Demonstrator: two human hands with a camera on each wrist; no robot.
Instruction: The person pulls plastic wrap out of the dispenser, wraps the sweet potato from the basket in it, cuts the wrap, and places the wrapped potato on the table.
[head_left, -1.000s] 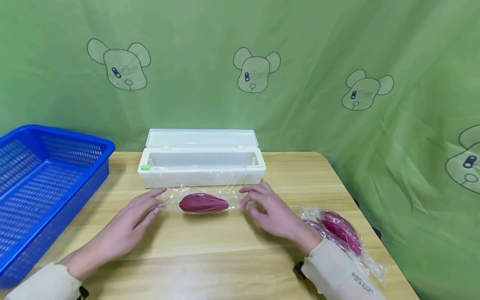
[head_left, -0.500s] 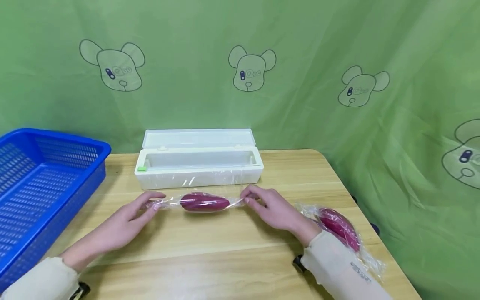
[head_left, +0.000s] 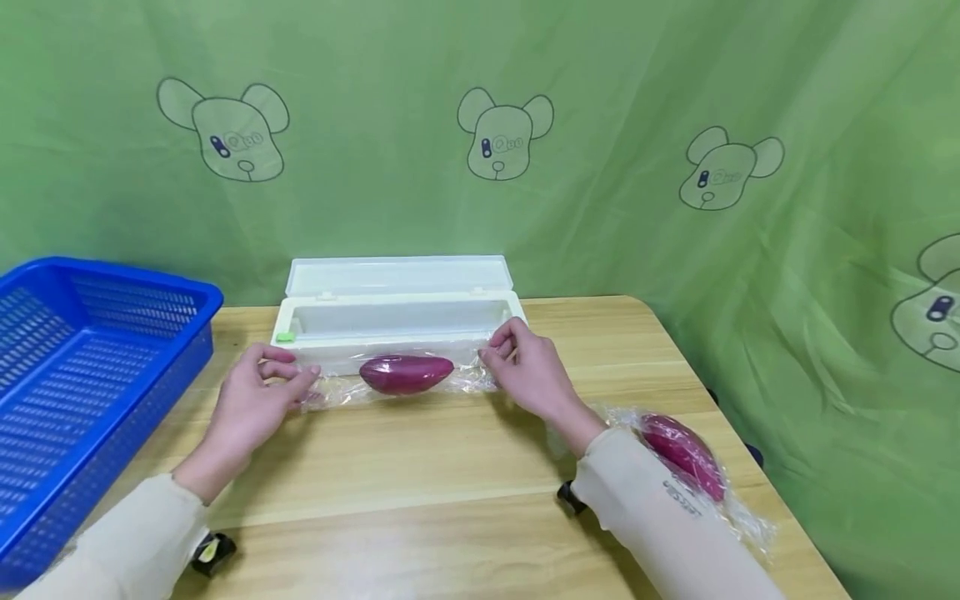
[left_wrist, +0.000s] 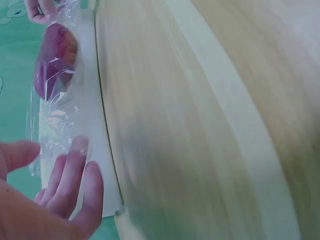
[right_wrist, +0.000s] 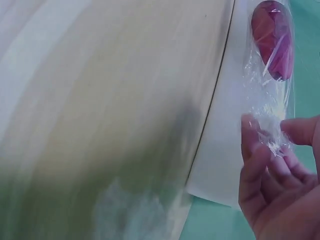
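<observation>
A purple-red, tapered vegetable, perhaps a sweet potato, is wrapped in clear plastic wrap. It hangs level across the front of the white box. My left hand holds the wrap's left end between thumb and curled fingers. At the other end, my right hand grips the gathered wrap, which looks crumpled in the right wrist view. The left wrist view shows the vegetable through the film, beyond the left hand.
Behind the wrap stands the white wrap dispenser box, lid raised, with a green slider. A blue perforated basket stands at left. More wrapped purple-red vegetables lie near the table's right edge.
Both hands have moved forward and up with the wrapped vegetable, from the table in front of the box to against its front wall. The wrap's right end is bunched up.
</observation>
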